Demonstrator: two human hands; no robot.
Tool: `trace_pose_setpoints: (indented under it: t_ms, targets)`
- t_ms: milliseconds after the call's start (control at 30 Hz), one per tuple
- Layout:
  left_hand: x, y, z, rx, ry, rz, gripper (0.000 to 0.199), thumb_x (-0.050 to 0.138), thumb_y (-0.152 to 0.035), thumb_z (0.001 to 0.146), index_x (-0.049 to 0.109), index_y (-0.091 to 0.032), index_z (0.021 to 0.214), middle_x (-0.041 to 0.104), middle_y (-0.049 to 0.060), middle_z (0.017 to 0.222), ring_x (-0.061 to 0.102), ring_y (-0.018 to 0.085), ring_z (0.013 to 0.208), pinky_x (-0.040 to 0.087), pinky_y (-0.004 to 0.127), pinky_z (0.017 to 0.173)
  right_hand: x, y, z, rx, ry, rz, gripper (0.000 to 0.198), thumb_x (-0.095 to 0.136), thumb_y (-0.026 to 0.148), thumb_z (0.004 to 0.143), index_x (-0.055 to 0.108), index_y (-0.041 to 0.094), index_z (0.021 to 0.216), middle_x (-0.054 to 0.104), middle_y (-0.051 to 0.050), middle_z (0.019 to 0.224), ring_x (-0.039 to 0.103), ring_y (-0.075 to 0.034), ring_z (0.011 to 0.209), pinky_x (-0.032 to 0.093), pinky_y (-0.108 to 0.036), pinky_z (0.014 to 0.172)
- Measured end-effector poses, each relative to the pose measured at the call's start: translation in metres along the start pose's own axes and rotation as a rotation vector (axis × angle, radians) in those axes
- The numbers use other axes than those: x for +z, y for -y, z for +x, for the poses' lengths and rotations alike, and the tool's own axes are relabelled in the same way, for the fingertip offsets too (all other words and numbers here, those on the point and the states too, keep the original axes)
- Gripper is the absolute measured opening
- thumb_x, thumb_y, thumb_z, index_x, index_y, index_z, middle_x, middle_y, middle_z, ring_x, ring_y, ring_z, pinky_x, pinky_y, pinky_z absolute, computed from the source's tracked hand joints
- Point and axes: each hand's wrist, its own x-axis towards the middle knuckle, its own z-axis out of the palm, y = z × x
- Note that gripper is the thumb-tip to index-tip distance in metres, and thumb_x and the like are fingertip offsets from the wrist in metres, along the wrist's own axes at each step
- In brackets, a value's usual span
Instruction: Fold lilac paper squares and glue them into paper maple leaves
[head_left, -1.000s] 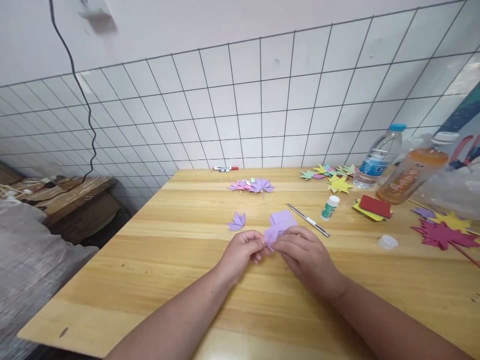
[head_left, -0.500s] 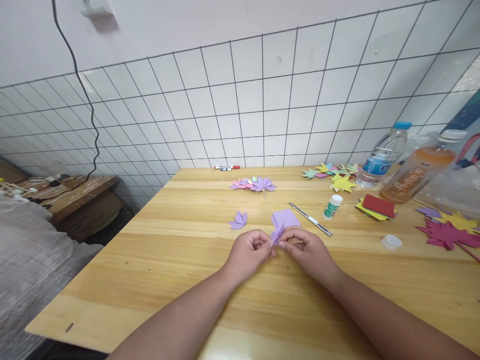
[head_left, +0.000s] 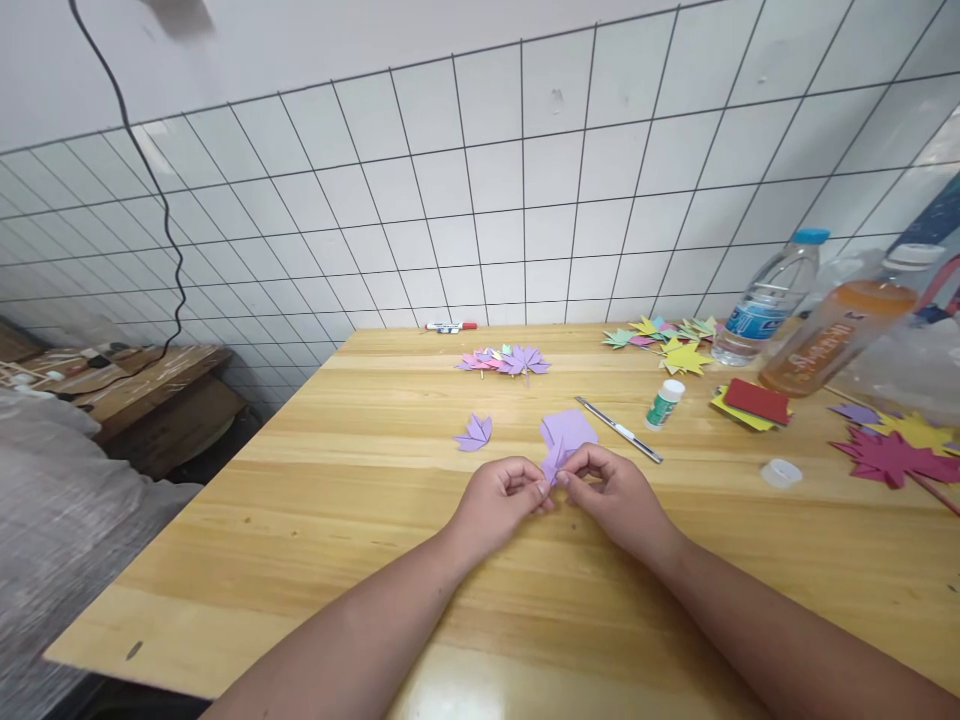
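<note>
Between my two hands is a small folded piece of purple paper (head_left: 553,461), pinched at its lower end. My left hand (head_left: 504,497) grips it from the left with thumb and fingertips. From the right, my right hand (head_left: 611,492) pinches its edge, and my fingers partly cover it. Just behind lies a flat purple paper sheet (head_left: 574,429) on the table. To the left rests a folded purple paper leaf piece (head_left: 474,433). A slim utility knife (head_left: 619,430) lies slantwise to the right of the sheet.
A glue stick (head_left: 665,404) stands uncapped near its white cap (head_left: 781,473). Coloured paper squares (head_left: 754,401), a water bottle (head_left: 769,300) and an orange drink bottle (head_left: 844,325) are at the right. Paper leaves (head_left: 523,362) and a marker (head_left: 450,327) lie toward the tiled wall.
The folded purple paper sits slightly lower between my fingers and has turned a little. Both hands keep their pinch. The whole view has shifted slightly.
</note>
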Motion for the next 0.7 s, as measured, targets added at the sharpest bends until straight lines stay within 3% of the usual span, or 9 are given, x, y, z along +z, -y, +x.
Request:
trace_pose_setpoints:
  t_ms: [133, 500, 600, 700]
  targets:
    - [-0.0003, 0.0013, 0.0008, 0.008, 0.046, 0.040, 0.032, 0.061, -0.045, 0.073, 0.061, -0.013, 0.071, 0.065, 0.004, 0.064, 0.057, 0.012, 0.057, 0.046, 0.024, 0.060, -0.0001, 0.0004, -0.0001, -0.030, 0.004, -0.029, 0.016, 0.058, 0.033, 0.075, 0.057, 0.018, 0.069, 0.062, -0.002, 0.071, 0.056, -0.015, 0.069, 0.046, -0.025, 0.061]
    - [-0.0013, 0.0043, 0.0009, 0.118, -0.024, 0.272, 0.026, 0.055, -0.035, 0.077, 0.063, -0.014, 0.064, 0.065, 0.003, 0.062, 0.056, 0.012, 0.058, 0.042, 0.022, 0.056, 0.0044, 0.0026, -0.0028, -0.017, -0.022, -0.047, 0.016, 0.057, 0.030, 0.075, 0.055, 0.018, 0.066, 0.060, -0.002, 0.069, 0.055, -0.014, 0.067, 0.046, -0.025, 0.060]
    - [-0.0010, 0.0047, 0.0012, 0.107, -0.045, 0.241, 0.024, 0.055, -0.035, 0.077, 0.063, -0.015, 0.065, 0.065, 0.002, 0.063, 0.057, 0.013, 0.059, 0.044, 0.022, 0.058, 0.0048, 0.0014, -0.0023, 0.014, -0.034, 0.068, 0.018, 0.060, 0.034, 0.074, 0.054, 0.019, 0.082, 0.059, -0.001, 0.072, 0.056, -0.014, 0.066, 0.047, -0.024, 0.055]
    - [-0.0007, 0.0053, 0.0014, 0.106, -0.061, 0.200, 0.023, 0.056, -0.035, 0.077, 0.063, -0.015, 0.067, 0.065, 0.002, 0.065, 0.059, 0.014, 0.062, 0.046, 0.022, 0.061, 0.0039, -0.0005, -0.0013, 0.110, -0.010, 0.233, 0.041, 0.063, 0.039, 0.072, 0.046, 0.022, 0.105, 0.058, 0.001, 0.074, 0.056, -0.012, 0.059, 0.048, -0.024, 0.050]
